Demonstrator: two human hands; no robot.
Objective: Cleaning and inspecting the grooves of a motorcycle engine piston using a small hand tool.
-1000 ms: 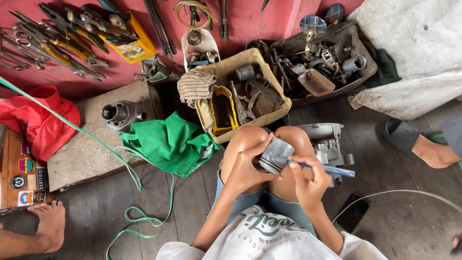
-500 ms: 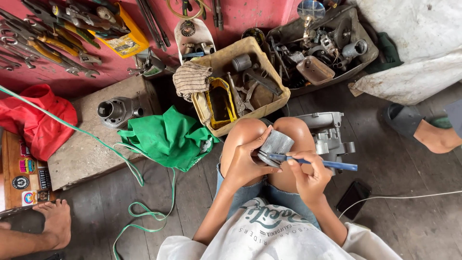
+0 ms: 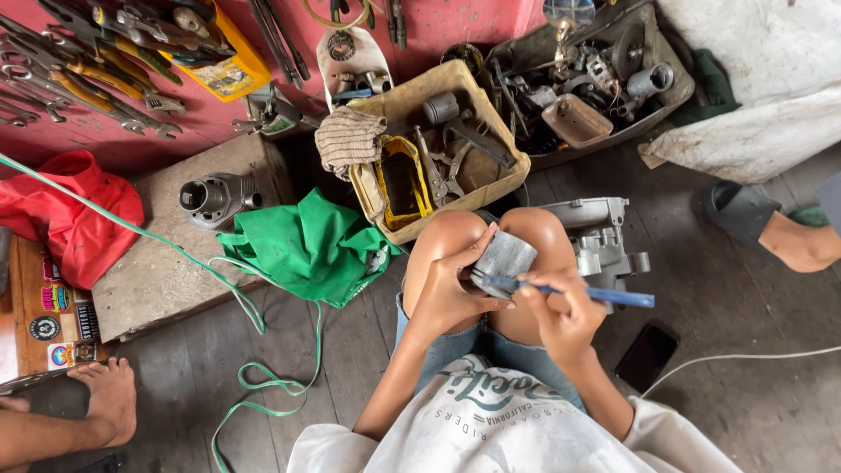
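Observation:
I sit on the floor with my knees drawn up. My left hand [image 3: 451, 293] grips a grey metal cylinder, a piston [image 3: 505, 255], just over my knees. My right hand [image 3: 565, 317] holds a blue-handled brush [image 3: 604, 294] whose head touches the lower rim of the piston. Both hands are close together in front of my lap.
A beige crate of parts and a yellow container [image 3: 435, 144] stands ahead, a grey tray of engine parts [image 3: 589, 83] right of it. A grey engine casing [image 3: 604, 236] lies by my right knee, a phone [image 3: 646, 356] on the planks. A green cloth [image 3: 307, 250], cylinder [image 3: 210, 197], red bag [image 3: 74, 219], wrenches [image 3: 79, 83] and other people's feet [image 3: 109, 398] surround me.
The view has shifted slightly downward and closer. My hands stay on the piston and brush, with the brush stroking along its lower edge.

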